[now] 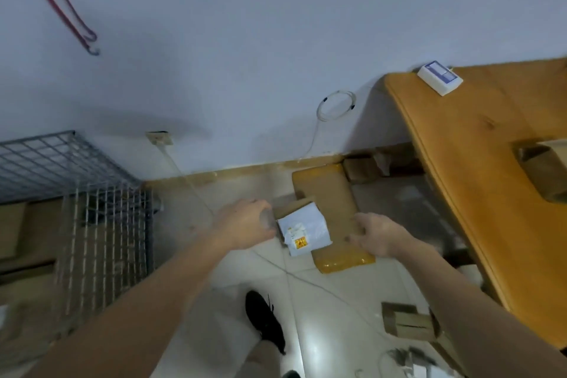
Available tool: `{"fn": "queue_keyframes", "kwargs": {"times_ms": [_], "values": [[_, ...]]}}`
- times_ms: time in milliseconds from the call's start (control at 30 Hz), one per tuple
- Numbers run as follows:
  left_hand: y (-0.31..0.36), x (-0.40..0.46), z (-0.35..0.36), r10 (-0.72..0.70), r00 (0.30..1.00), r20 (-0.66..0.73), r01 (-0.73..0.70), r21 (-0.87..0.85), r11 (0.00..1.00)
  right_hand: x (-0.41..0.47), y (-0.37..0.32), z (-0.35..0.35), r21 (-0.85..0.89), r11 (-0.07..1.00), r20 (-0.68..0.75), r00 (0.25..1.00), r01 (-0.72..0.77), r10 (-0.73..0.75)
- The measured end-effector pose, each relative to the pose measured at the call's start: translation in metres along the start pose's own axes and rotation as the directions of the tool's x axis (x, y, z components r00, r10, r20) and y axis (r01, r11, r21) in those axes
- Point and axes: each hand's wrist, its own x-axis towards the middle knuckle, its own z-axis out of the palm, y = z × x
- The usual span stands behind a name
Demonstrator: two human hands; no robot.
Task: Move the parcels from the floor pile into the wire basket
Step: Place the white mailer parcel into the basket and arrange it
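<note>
A white plastic mailer [306, 225] with a yellow label lies on a small cardboard box [288, 207]. Both rest on a large flat brown taped parcel [333, 190] on the floor by the wall. My left hand [245, 222] is at the left edge of the small box, its fingers bent and blurred, so I cannot tell whether it grips. My right hand [379, 236] lies on the right edge of the flat parcel with its fingers apart. The wire basket [101, 224] stands at the left and holds cardboard boxes.
A wooden table [478, 169] with a white device [440, 78] runs along the right. More boxes sit under it [360, 167] and at the lower right [408, 321]. My black shoe [265, 319] is on the tiled floor. A thin cable [184, 178] runs from the wall socket.
</note>
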Motion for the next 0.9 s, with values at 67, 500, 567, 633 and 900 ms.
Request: {"fn": "queue_keyframes", "kwargs": {"times_ms": [67, 500, 567, 633, 900], "values": [[-0.008, 0.043, 0.034, -0.036, 0.997, 0.073, 0.037, -0.016, 0.999, 0.040, 0.012, 0.016, 0.071, 0.997, 0.018, 0.999, -0.028, 0.027], [-0.056, 0.326, 0.306, -0.334, 0.899, 0.284, 0.438, -0.531, 0.725, 0.360, 0.117, 0.215, 0.502, 0.821, 0.248, 0.955, -0.272, 0.164], [-0.055, 0.361, 0.344, -0.434, 0.846, 0.309, 0.524, -0.635, 0.569, 0.415, 0.127, 0.237, 0.516, 0.813, 0.225, 0.959, -0.269, 0.174], [-0.052, 0.388, 0.374, -0.514, 0.758, 0.400, 0.601, -0.735, 0.315, 0.462, 0.130, 0.252, 0.515, 0.819, 0.175, 0.966, -0.253, 0.189], [-0.033, 0.402, 0.427, -0.572, 0.644, 0.508, 0.570, -0.817, -0.084, 0.519, 0.127, 0.299, 0.641, 0.706, 0.122, 0.949, -0.300, 0.292]]}}
